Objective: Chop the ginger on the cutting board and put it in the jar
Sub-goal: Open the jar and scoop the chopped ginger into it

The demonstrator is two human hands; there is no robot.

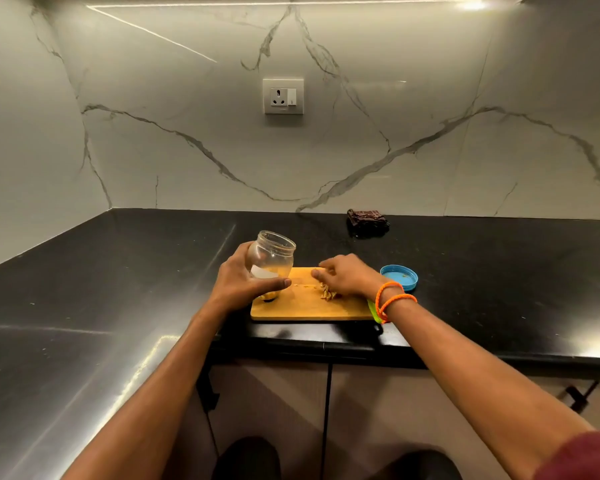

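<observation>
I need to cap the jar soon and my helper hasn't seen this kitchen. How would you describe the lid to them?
On the black counter, look just right of the wooden cutting board. The lid is a round blue cap, the only blue thing there.

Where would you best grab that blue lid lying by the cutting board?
By its rim, from above. The blue lid lies flat on the black counter, open side up, so thumb and fingers can pinch the raised edge. The far or right side looks freest; the right hand and cutting board crowd the left.
</observation>
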